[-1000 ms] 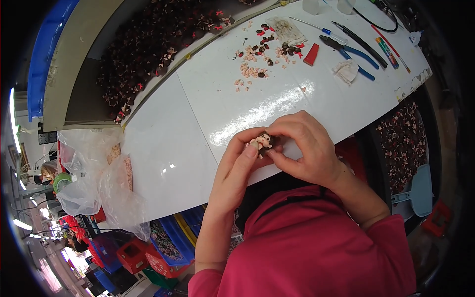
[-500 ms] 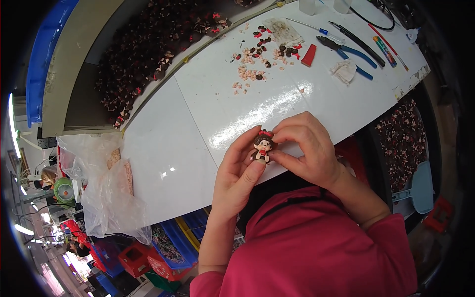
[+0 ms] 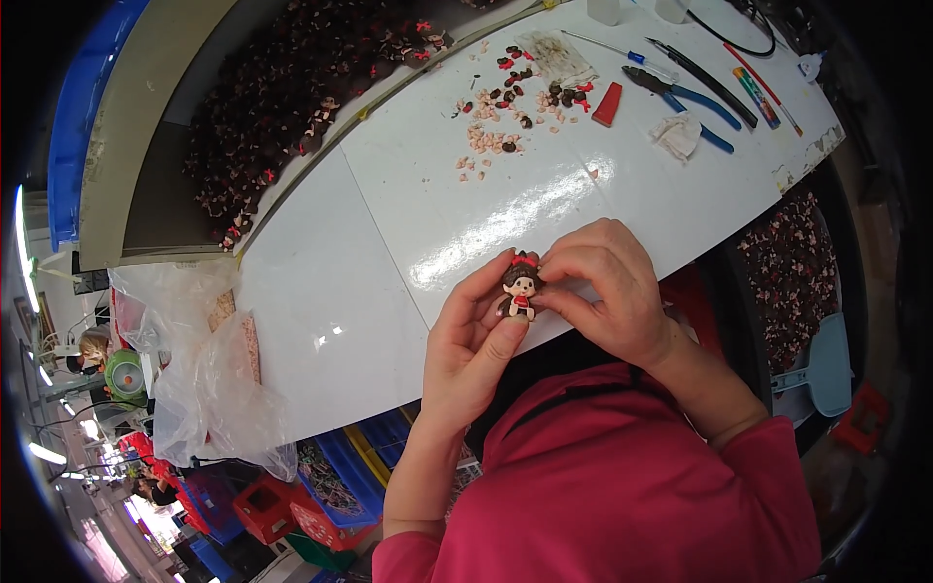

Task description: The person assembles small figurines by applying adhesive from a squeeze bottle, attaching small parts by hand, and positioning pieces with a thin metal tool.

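A small brown doll figurine (image 3: 520,287) with a pale face, a red bow and a red chest is held upright over the near edge of the white table. My left hand (image 3: 473,335) grips its lower left side between thumb and fingers. My right hand (image 3: 604,287) is closed at the figurine's right side, thumb and forefinger pinched against it. Whether a small part sits in that pinch is hidden. Farther up the table lie loose pale pieces (image 3: 488,141), with several brown and red pieces (image 3: 566,95) among them.
At the far right lie pliers (image 3: 680,102), a screwdriver (image 3: 622,56), a black tool (image 3: 705,85) and a red wedge (image 3: 607,104). A large bin of brown figurine parts (image 3: 282,97) stands far left. A plastic bag (image 3: 209,369) hangs at left; a blue dustpan (image 3: 828,364) lies right.
The figurine has turned slightly and shifted a little to the right in my left hand. My right hand stays at its side, almost unmoved.
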The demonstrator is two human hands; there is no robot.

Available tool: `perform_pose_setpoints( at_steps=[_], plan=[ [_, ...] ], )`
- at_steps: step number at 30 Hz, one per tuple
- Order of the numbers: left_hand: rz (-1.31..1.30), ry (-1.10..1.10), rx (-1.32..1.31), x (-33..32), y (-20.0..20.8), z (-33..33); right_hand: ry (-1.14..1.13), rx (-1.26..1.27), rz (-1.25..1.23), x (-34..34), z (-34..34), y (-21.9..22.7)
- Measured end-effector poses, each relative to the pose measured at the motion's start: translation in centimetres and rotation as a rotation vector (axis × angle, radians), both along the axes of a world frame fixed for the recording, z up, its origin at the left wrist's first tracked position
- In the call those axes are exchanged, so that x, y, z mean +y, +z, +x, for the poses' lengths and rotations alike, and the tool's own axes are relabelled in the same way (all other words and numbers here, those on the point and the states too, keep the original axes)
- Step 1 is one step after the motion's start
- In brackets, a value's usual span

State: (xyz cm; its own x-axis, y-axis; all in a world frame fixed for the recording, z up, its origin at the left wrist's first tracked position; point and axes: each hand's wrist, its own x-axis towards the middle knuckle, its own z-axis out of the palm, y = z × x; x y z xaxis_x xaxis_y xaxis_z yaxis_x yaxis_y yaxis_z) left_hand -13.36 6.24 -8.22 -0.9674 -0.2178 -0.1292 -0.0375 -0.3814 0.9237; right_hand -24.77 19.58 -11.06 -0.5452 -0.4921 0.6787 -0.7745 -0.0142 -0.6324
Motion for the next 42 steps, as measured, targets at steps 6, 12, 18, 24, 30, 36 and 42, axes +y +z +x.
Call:
perform_pose_setpoints(
  at_steps=[6, 12, 18, 24, 30, 36, 42],
  plan=[
    [0.006, 0.01, 0.039, 0.0, -0.1, 0.2, -0.007, 0.022, 0.015, -0.1, 0.1, 0.3],
    [-0.025, 0.044, 0.097, -0.1, -0.1, 0.4, -0.001, 0.052, 0.047, -0.2, 0.4, 0.5],
    [-0.053, 0.043, 0.089, 0.0, 0.0, 0.3, 0.012, 0.0, 0.025, 0.1, 0.6, 0.6],
    [-0.103, 0.042, 0.034, 0.1, 0.3, 0.4, 0.036, -0.015, 0.023, 0.0, 0.7, 0.5],
    [-0.128, 0.096, 0.074, 0.2, -0.4, 0.6, 0.056, -0.064, 0.046, -0.3, 1.0, 0.7],
    [-0.133, 0.143, 0.092, 0.2, -0.6, 0.6, 0.079, -0.054, 0.081, -0.5, 0.9, 0.7],
    [-0.131, 0.22, 0.116, 0.0, -0.7, 1.0, 0.111, -0.015, 0.099, -1.2, 1.5, 0.8]
  ],
)
